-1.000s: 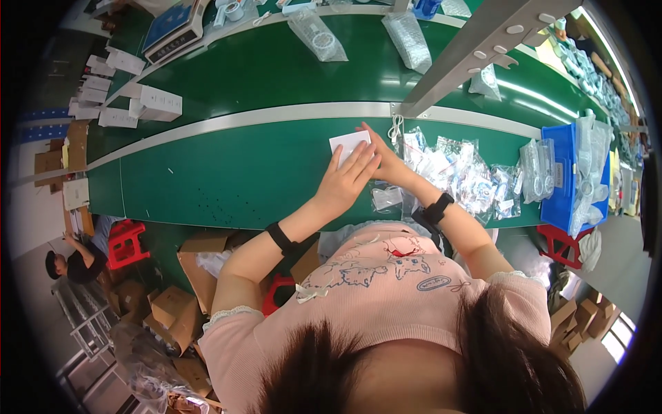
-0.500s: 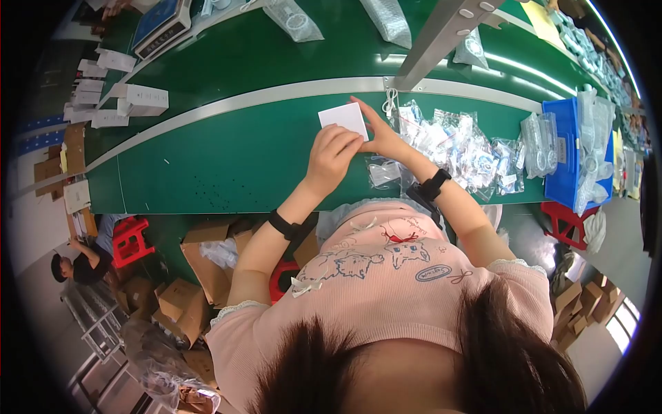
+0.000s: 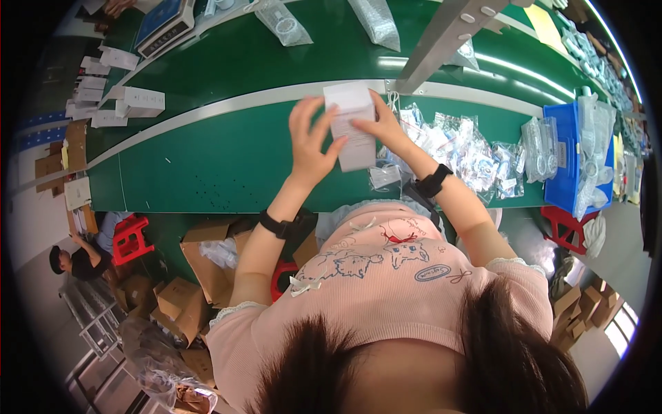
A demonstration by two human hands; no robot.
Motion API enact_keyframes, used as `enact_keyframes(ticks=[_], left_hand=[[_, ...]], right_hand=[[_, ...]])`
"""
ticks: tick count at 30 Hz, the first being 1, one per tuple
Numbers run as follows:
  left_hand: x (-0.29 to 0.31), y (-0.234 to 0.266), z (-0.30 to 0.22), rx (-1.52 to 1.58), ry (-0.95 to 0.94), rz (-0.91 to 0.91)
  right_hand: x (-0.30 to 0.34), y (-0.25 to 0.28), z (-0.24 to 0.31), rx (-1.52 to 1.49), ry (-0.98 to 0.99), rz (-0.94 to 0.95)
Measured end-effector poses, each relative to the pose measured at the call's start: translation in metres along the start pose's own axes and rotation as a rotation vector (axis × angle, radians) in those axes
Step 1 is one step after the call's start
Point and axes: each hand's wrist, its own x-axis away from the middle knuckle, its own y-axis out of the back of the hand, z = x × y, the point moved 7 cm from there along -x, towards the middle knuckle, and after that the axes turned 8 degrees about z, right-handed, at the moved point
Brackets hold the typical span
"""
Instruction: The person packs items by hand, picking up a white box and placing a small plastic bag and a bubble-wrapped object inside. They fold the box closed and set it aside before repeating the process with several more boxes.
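A white cardboard box (image 3: pixel 356 141), with faint print on its long face, is held up over the green table. It tilts so that its plain white end also shows. My right hand (image 3: pixel 386 127) is closed around its right side, thumb across the front and the other fingers mostly hidden behind. At its left edge is my left hand (image 3: pixel 312 141), fingers spread, with a fingertip and the thumb at the box. To the right of the box lies a pile of small clear plastic bags (image 3: pixel 458 148) with white and blue contents.
A blue bin (image 3: pixel 564 155) with bubble-wrapped items stands at the table's right end. A metal post (image 3: pixel 431 52) rises behind my right hand. White boxes (image 3: pixel 141 101) stand at the far left. Bubble-wrap pouches (image 3: pixel 284 24) lie beyond the pale rail (image 3: pixel 234 96).
The box has been turned, so its long printed face now shows instead of only the plain white face. My left fingers have spread and moved to its left edge.
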Motion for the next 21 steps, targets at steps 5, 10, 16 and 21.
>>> enact_keyframes(ticks=[5, 10, 16, 21], left_hand=[[0.009, 0.021, 0.041, 0.875, 0.52, -0.19], [0.018, 0.032, 0.086, 1.098, 0.643, -0.09], [0.017, 0.067, 0.151, 0.966, 0.621, -0.109], [-0.008, 0.134, 0.265, 0.414, 0.561, -0.438]], right_hand=[[-0.012, -0.028, 0.035, -0.346, -0.219, 0.078], [-0.044, -0.065, 0.045, -0.283, -0.161, 0.163], [-0.105, -0.093, 0.048, -0.228, -0.166, 0.198], [-0.166, -0.023, 0.035, 0.685, 0.298, -0.35]])
